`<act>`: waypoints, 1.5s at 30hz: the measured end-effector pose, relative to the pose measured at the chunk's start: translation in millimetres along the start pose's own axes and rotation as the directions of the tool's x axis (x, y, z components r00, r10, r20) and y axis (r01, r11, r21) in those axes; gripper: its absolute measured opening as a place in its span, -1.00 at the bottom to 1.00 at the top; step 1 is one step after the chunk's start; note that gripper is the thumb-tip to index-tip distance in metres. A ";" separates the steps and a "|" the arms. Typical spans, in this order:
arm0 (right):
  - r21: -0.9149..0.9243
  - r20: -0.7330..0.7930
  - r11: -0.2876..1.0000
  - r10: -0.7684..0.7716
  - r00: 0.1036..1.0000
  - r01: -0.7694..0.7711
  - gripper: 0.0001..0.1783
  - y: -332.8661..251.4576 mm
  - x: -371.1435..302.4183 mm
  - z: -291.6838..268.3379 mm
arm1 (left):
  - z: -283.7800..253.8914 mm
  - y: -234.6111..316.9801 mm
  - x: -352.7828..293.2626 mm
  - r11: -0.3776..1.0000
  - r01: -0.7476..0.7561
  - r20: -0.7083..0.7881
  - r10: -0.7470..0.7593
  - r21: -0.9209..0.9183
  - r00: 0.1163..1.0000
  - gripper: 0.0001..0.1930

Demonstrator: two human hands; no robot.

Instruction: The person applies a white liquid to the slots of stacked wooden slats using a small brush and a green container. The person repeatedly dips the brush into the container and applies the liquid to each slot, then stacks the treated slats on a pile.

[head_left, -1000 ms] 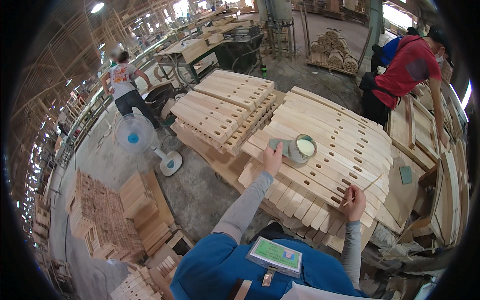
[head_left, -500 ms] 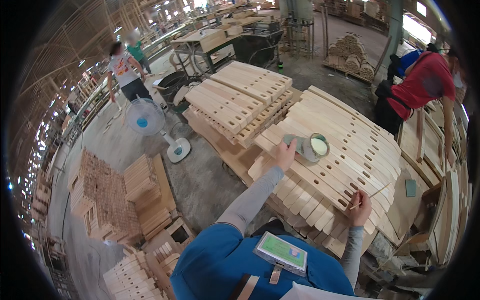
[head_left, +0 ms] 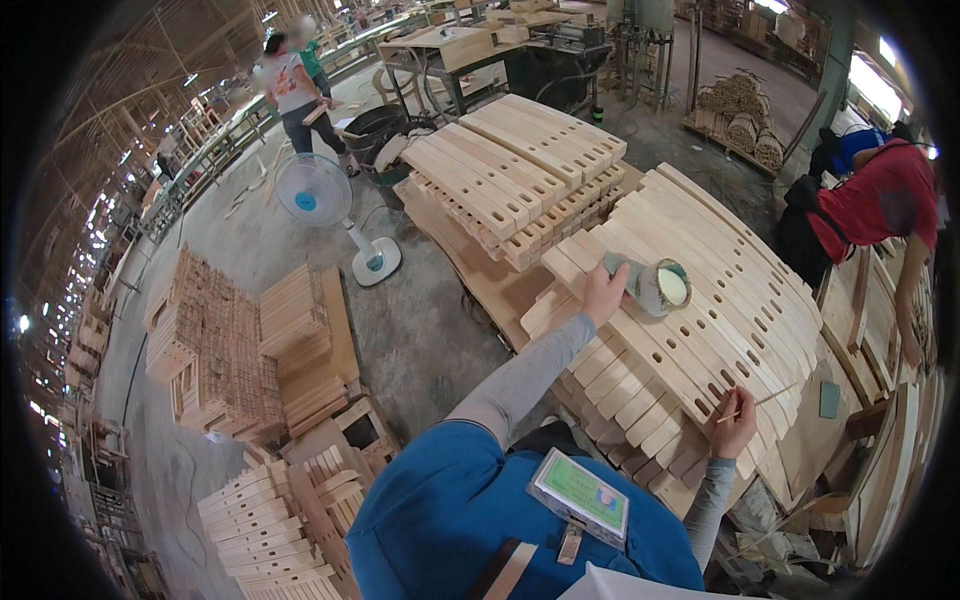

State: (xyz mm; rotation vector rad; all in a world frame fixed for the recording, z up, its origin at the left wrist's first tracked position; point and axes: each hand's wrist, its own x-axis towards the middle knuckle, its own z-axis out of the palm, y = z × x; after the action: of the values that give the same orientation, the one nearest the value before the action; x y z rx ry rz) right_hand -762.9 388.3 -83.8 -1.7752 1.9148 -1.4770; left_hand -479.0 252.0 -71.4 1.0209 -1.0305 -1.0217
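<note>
My left hand (head_left: 603, 293) is closed on a grey-green piece beside a cup (head_left: 652, 290) of pale, creamy liquid; I cannot tell whether that piece is the cup's handle or a separate pad. The cup's rim looks crusted, and it rests on or just over the wooden slats (head_left: 700, 300). These slats lie side by side in a layered stack, with oval slots along them. At the stack's near right end, my right hand (head_left: 735, 425) pinches a thin wooden stick (head_left: 778, 394), close to the slots of the nearest slat.
Another slotted-slat stack (head_left: 510, 170) stands beyond on the left. A white fan (head_left: 313, 190) stands left of it, with blocks piled on a board (head_left: 335, 330) nearer. A co-worker in red (head_left: 880, 200) bends over wood at right. A green pad (head_left: 829, 400) lies nearby. Two people stand far left.
The whole view has shifted, so the scene sits further right. Both hands keep nearly the same places over the slats. At the far left, the person in the white shirt has turned or stepped slightly.
</note>
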 end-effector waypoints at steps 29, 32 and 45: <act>-0.093 0.016 0.996 0.018 1.000 -0.016 -0.87 -1.0 0.1 2.5 | -0.4 -0.6 2.6 0.998 -0.070 -0.020 0.070 0.006 0.997 -0.72; -0.090 0.013 0.996 0.018 1.000 -0.016 -0.86 -0.4 0.1 2.5 | -0.6 -0.3 1.8 0.999 -0.036 0.009 0.035 0.019 0.999 -0.71; -0.038 0.006 0.999 0.035 0.999 -0.035 -0.86 -5.0 1.3 2.4 | 0.7 0.4 1.9 1.000 -0.001 -0.013 0.001 -0.023 1.000 -0.73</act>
State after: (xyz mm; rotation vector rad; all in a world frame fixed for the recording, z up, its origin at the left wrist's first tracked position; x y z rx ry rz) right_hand -758.3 386.8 -80.9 -1.7505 1.9725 -1.4313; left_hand -479.2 250.1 -70.6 1.0068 -1.0064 -1.0233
